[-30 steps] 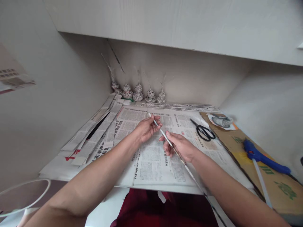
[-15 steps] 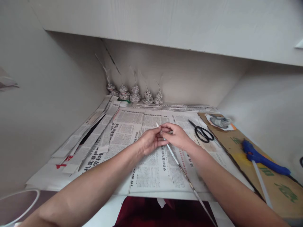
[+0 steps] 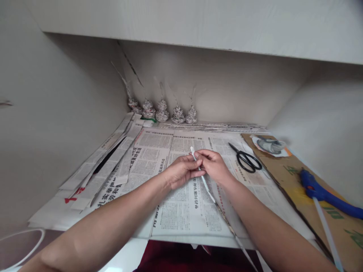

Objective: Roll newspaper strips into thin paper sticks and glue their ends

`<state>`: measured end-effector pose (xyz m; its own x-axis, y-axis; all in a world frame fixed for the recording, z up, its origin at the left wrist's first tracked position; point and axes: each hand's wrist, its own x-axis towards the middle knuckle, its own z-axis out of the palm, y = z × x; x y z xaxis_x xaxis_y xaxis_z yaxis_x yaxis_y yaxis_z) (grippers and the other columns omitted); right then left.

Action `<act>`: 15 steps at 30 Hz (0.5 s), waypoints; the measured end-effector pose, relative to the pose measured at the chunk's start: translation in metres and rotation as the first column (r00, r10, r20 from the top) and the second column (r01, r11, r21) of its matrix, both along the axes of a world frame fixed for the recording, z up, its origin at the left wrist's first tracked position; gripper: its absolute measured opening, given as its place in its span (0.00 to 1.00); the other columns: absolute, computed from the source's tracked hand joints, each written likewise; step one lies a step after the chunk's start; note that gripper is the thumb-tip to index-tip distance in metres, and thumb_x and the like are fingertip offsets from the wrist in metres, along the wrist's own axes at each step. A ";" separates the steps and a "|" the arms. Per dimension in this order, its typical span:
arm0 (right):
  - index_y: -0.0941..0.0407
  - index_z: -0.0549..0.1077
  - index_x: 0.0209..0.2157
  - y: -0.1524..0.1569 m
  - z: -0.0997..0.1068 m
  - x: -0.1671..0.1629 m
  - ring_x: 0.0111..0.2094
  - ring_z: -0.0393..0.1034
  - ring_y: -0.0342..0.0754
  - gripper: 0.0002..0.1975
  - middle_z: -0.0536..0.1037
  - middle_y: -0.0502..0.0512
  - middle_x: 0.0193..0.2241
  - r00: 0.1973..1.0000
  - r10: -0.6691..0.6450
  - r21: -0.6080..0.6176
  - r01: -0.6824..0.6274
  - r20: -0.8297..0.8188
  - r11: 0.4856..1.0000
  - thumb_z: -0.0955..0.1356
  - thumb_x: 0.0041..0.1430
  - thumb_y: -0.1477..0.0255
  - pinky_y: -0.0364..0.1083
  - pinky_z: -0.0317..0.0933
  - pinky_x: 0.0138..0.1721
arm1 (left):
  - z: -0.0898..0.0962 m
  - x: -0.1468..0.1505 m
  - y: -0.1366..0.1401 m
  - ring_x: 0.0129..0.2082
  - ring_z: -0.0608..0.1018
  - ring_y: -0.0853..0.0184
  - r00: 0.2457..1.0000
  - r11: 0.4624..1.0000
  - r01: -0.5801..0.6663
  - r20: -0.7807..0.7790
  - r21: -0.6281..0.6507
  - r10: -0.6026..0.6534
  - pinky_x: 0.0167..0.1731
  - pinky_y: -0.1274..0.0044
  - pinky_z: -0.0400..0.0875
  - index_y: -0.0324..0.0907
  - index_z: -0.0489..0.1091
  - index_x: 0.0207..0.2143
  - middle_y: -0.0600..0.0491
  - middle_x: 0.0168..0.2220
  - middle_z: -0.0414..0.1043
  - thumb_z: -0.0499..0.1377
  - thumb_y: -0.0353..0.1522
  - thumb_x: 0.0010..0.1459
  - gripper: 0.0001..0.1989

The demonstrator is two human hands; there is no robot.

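Observation:
A long thin rolled newspaper tube [image 3: 209, 194] runs from between my hands down over the table's front edge. My left hand [image 3: 181, 170] pinches it near its upper end, thumb and fingers closed. Close against it, my right hand [image 3: 212, 163] grips the same tube with bent fingers. The tube's white tip [image 3: 192, 150] sticks up past the fingertips and looks bent or folded over. Beneath both hands lie spread newspaper sheets [image 3: 176, 211].
Black scissors [image 3: 246, 160] lie right of my hands. Farther right, cardboard [image 3: 286, 181] carries a blue glue gun [image 3: 320, 192] and a grey bundle [image 3: 269, 144]. Several woven paper gourds [image 3: 162, 111] and rolled tubes [image 3: 215, 127] line the back. Newspaper strips [image 3: 113, 170] lie left.
Both hands still hold the tube. Its tip was straight and pointed and now looks thicker and bent. My fingers have shifted slightly along it, and the view has moved a little.

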<state>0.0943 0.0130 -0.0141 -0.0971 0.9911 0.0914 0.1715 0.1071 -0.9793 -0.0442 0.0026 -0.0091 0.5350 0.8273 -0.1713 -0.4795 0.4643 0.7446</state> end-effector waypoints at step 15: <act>0.55 0.74 0.30 -0.010 0.007 0.000 0.30 0.70 0.46 0.12 0.76 0.51 0.28 0.964 -0.143 0.202 0.097 0.224 0.975 0.69 0.50 0.60 0.44 0.63 0.32 | -0.001 0.003 -0.002 0.36 0.77 0.69 0.997 0.999 -0.013 -0.077 0.053 0.017 0.36 0.80 0.74 0.33 0.74 0.38 0.44 0.40 0.74 0.57 0.21 0.53 0.09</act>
